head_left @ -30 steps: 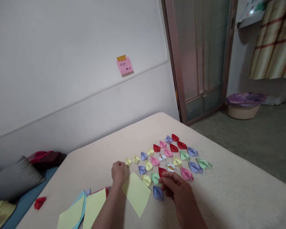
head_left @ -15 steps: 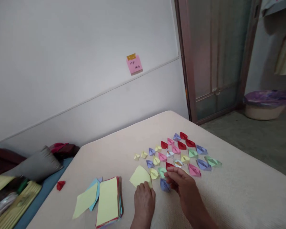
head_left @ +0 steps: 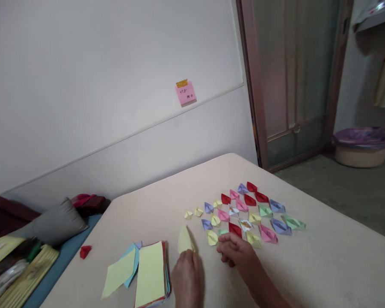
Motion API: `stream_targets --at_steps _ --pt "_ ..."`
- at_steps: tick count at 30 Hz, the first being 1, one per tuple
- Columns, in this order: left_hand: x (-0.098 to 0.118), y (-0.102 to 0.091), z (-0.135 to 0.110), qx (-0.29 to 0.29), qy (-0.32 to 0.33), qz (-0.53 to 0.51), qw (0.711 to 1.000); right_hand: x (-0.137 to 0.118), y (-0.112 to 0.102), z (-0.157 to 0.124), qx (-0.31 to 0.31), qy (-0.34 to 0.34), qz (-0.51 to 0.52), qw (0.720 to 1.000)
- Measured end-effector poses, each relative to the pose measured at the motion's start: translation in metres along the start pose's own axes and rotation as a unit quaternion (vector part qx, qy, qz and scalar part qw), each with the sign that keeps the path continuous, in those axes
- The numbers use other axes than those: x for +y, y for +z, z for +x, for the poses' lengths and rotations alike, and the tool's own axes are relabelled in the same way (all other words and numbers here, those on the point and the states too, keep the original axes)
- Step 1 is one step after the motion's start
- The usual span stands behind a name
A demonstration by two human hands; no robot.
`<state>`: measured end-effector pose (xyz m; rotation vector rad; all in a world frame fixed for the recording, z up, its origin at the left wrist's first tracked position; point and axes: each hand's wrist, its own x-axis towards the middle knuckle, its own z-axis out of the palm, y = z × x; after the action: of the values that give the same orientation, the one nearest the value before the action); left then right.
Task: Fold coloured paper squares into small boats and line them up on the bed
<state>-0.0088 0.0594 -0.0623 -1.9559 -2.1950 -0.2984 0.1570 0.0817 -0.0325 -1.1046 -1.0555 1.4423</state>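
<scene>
My left hand (head_left: 188, 276) grips the near edge of a pale yellow paper sheet (head_left: 184, 240) and tips it up off the cream surface (head_left: 324, 265). My right hand (head_left: 235, 252) hovers just right of it with curled fingers, at the near edge of a patch of small folded paper boats (head_left: 244, 211) in red, pink, purple, green and yellow. A purple boat that lay by this hand is hidden; I cannot make out whether the fingers hold it. A stack of coloured paper (head_left: 150, 273) with a yellow top sheet lies left of my left hand.
A loose yellow sheet (head_left: 117, 273) lies on a blue one beside the stack. A red paper scrap (head_left: 85, 251), grey cushion (head_left: 53, 222) and clutter lie at the left. A pink sticky note (head_left: 186, 92) is on the wall. A door (head_left: 291, 77) and covered basin (head_left: 362, 145) stand at the right.
My left hand came back from the far yellow boats to the sheet's near edge and lifted it. My right hand curled in. The purple boat beside it is no longer visible.
</scene>
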Motion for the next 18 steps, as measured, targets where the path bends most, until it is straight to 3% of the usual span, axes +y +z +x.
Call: stream_targets --at_steps 2,5,7,9,12,16,18 --pt "-0.012 -0.013 -0.007 0.027 0.013 -0.003 1.000 0.007 0.001 0.001 -0.028 -0.056 -0.101 0.993" --pt "-0.016 -0.011 -0.020 0.165 0.146 -0.004 0.975 0.012 0.001 -0.005 -0.060 -0.127 -0.250 0.958" --pt "-0.009 -0.002 -0.028 0.221 0.215 -0.027 0.951 0.011 0.000 -0.011 -0.105 -0.152 -0.291 0.939" --pt "0.001 0.006 -0.035 0.237 0.262 -0.044 0.935 0.008 -0.002 -0.016 -0.146 -0.165 -0.310 0.925" --pt "0.011 0.005 -0.042 0.230 0.293 -0.077 0.925 0.004 -0.006 -0.016 -0.162 -0.155 -0.344 0.912" --pt "0.004 -0.012 -0.041 0.195 0.209 -0.211 0.935 0.001 -0.012 -0.009 -0.097 -0.161 -0.317 0.930" --pt "-0.004 -0.023 -0.036 0.149 0.069 -0.323 0.932 -0.001 -0.015 -0.007 -0.067 -0.167 -0.259 0.949"
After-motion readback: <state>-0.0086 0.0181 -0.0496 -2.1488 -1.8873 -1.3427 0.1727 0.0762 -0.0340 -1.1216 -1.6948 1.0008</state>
